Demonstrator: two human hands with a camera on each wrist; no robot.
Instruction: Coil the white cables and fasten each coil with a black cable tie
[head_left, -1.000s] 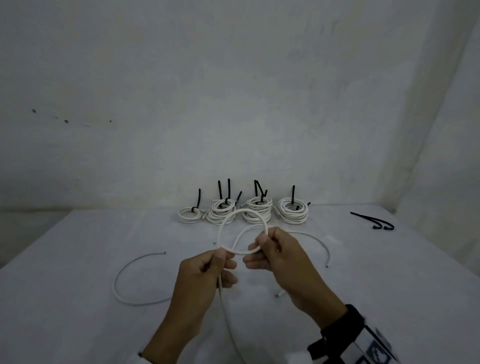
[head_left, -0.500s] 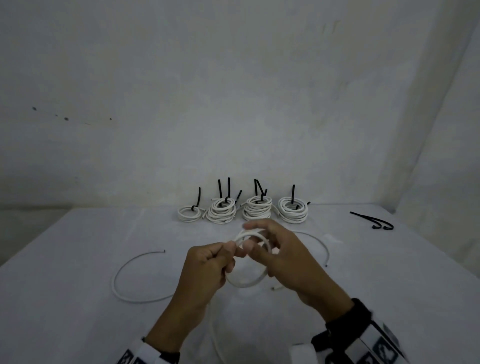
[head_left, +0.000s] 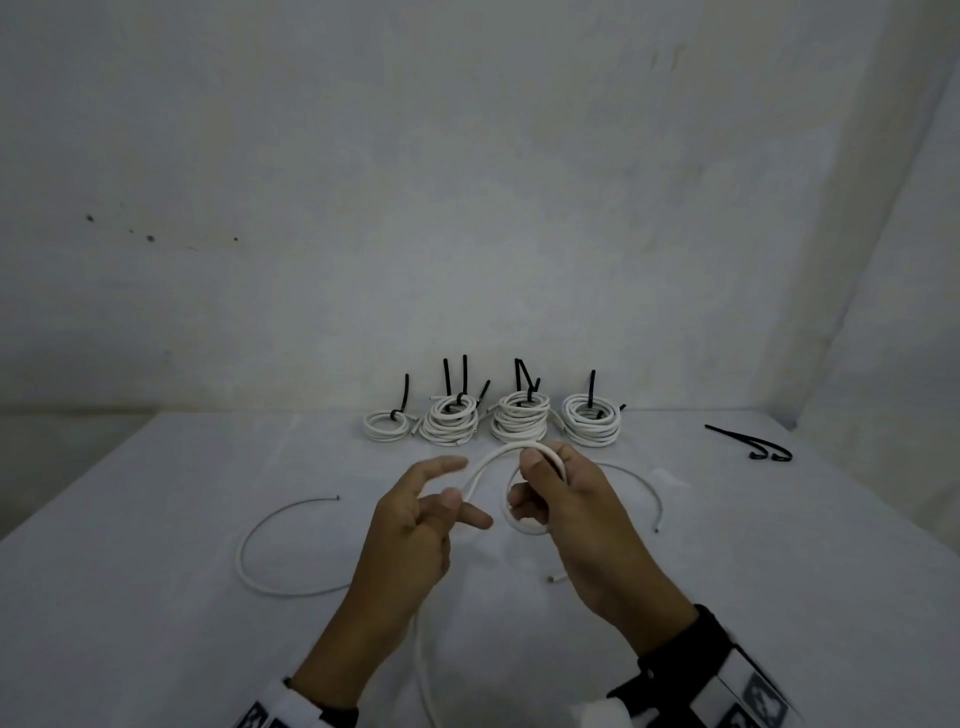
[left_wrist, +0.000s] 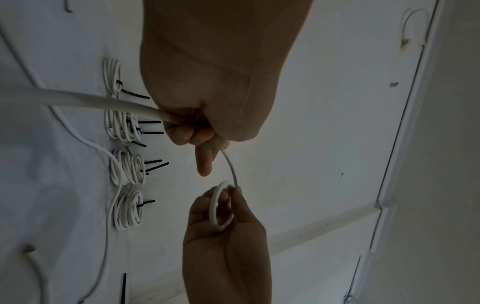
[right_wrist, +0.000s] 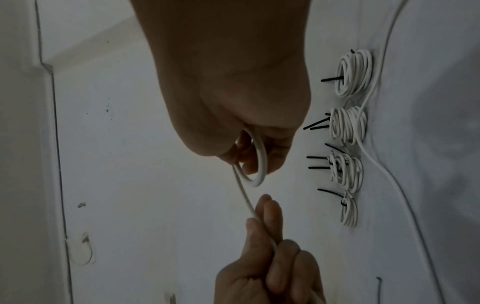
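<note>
While right hand (head_left: 566, 519) grips coil (right_wrist: 255, 162) | left-wrist view: cable (left_wrist: 91, 100) through left hand (left_wrist: 207, 82)

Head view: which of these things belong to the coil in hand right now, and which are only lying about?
In the job:
- cable, coil end gripped by the right hand, tail fed by the left hand
- spare ties, for fastening it

Lying about:
- four tied coils at the back
- loose cable at left
- loose cable at right

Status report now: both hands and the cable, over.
Right hand grips small white coil. Left hand pinches the cable's free run, feeding next loop. No tie on it yet. Nothing in the way.
</note>
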